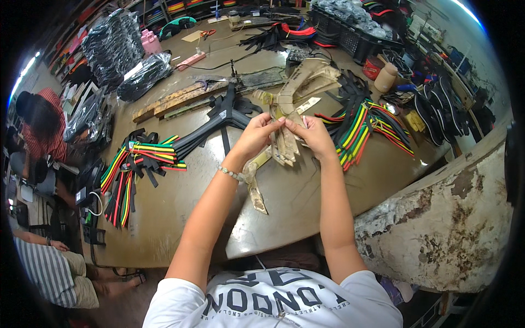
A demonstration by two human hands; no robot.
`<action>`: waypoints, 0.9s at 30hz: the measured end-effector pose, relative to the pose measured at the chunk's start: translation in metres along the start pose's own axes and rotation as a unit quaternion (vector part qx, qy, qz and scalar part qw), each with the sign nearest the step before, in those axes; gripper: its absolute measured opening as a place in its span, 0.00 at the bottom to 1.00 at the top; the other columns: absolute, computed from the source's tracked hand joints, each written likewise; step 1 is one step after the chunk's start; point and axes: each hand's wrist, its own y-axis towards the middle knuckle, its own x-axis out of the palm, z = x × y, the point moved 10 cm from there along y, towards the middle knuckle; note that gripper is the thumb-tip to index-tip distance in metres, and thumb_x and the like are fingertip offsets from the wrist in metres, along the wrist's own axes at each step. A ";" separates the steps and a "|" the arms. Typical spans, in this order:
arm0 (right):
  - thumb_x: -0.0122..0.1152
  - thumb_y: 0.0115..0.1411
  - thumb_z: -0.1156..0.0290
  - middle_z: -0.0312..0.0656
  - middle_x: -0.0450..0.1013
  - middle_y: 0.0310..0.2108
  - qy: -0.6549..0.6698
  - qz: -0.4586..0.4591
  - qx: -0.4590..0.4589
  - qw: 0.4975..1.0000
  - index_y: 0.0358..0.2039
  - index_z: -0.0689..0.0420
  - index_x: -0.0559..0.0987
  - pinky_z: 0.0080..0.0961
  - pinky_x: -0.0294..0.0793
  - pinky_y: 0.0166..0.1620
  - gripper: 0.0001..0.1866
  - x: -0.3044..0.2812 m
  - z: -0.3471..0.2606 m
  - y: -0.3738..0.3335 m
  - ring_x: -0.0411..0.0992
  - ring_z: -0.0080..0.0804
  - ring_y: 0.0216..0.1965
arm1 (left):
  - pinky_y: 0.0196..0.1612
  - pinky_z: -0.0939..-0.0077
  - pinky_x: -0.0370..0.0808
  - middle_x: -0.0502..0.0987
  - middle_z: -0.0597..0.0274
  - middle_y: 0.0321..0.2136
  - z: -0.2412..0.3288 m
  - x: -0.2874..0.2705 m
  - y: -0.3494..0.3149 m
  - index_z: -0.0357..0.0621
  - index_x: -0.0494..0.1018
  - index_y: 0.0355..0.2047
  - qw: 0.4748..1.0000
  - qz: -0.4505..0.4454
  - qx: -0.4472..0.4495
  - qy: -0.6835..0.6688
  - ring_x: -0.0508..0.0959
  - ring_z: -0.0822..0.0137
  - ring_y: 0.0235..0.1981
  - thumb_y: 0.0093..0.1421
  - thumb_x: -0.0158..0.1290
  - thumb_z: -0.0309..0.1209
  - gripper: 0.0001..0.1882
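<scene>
Both my hands meet over the middle of the table around a worn, tan bundle of forked strap-shaped pieces (299,82). My left hand (256,134) pinches its left side, with the thumb on top. From the other side my right hand (314,135) closes on it, thumb nearly touching the left one. Below my left wrist, a bent tan strip (253,188) hangs down or lies on the table; I cannot tell which. Just left of my hands is a stack of black Y-shaped sandal straps (221,117).
Bundles of straps with red, yellow and green ends lie left (136,158) and right (366,128). Wooden boards (180,98) lie behind. A black crate (358,41) and plastic-wrapped soles (143,76) stand farther back. Two people are at the left, one in a red shirt (50,117).
</scene>
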 end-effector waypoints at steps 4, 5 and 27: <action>0.64 0.61 0.59 0.29 0.75 0.29 0.017 -0.044 0.048 0.998 0.35 0.60 0.80 0.13 0.67 0.31 0.15 0.016 0.003 -0.010 0.68 0.11 0.28 | 0.36 0.79 0.79 0.80 0.63 0.35 0.015 0.005 -0.020 0.38 0.73 0.43 0.993 -0.022 0.048 -0.110 0.80 0.75 0.32 0.63 0.56 0.31 0.11; 0.64 0.61 0.58 0.28 0.75 0.29 0.032 -0.062 0.032 0.997 0.34 0.59 0.80 0.12 0.66 0.30 0.15 0.022 0.000 -0.010 0.68 0.11 0.27 | 0.36 0.78 0.79 0.80 0.63 0.35 0.015 -0.002 -0.023 0.37 0.73 0.42 0.996 0.016 0.041 -0.080 0.80 0.74 0.32 0.63 0.57 0.30 0.11; 0.69 0.55 0.68 0.31 0.76 0.34 -0.072 -0.094 0.053 0.992 0.41 0.62 0.79 0.17 0.71 0.38 0.16 0.055 0.014 -0.010 0.70 0.16 0.33 | 0.36 0.81 0.74 0.78 0.67 0.31 0.021 -0.041 -0.077 0.32 0.76 0.39 0.976 0.057 0.023 0.207 0.75 0.79 0.31 0.60 0.56 0.29 0.12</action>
